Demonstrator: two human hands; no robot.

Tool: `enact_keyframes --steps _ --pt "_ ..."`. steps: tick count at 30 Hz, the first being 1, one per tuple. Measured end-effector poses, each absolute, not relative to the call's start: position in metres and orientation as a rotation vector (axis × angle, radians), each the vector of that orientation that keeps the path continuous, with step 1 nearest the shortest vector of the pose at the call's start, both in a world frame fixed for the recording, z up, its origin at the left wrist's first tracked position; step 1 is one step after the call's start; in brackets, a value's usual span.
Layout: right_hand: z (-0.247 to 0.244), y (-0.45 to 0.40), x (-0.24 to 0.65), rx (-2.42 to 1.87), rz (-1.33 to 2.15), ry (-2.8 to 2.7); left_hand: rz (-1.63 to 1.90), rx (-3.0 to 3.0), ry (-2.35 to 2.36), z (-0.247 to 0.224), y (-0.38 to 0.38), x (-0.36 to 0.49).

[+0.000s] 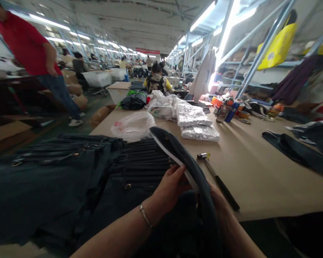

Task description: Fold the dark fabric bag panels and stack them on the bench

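Note:
A dark blue-green garment (190, 157) with a thick, curved band and a white inner edge stands up in front of me. My left hand (171, 184), a bracelet on its wrist, pinches the white edge between thumb and fingers. On the far side of the band, my right hand (219, 199) grips the cloth; its fingers are mostly hidden by the fabric. Close by on the left lie stacked dark garments (140, 161) with small metal rings or buttons along their top edges. A small hammer (218, 177) with a dark handle rests on the table right of my hands.
Farther along the table (258, 168) are a clear plastic bag (134, 125), stacked plastic-wrapped packs (196, 122) and bottles (226, 111). Dark cloth pieces (293, 148) lie at the right. A person in a red shirt (27, 43) stands at left; another person (157, 82) sits ahead.

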State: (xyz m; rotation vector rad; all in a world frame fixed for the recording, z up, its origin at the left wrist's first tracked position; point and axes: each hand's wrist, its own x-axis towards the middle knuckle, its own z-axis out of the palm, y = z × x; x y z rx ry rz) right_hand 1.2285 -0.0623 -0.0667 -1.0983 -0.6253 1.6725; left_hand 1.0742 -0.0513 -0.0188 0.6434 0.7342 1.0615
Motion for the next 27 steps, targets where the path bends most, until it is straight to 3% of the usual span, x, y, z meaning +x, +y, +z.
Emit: enact_keyframes --steps 4,9,15,20,24,27 --pt "-0.079 -0.085 1.186 -1.012 1.799 -0.508 1.222 0.626 0.818 -0.024 -0.062 1.064" --pt "-0.102 -0.104 1.181 -1.086 1.766 -0.833 1.265 0.684 0.984 -0.034 -0.07 1.047" --pt "-0.118 -0.101 1.205 -1.274 1.351 -1.699 1.105 0.952 1.2 -0.051 -0.077 1.038" --pt "-0.102 -0.095 1.207 -1.418 0.751 -2.473 0.962 1.16 1.132 -0.056 -0.082 1.033" --pt "-0.071 -0.095 1.189 -1.578 0.635 -2.694 0.957 1.308 1.118 -0.053 -0.084 1.028" --pt "-0.048 -0.096 1.178 -1.428 0.634 -2.701 1.017 1.188 1.065 -0.05 -0.083 1.024"
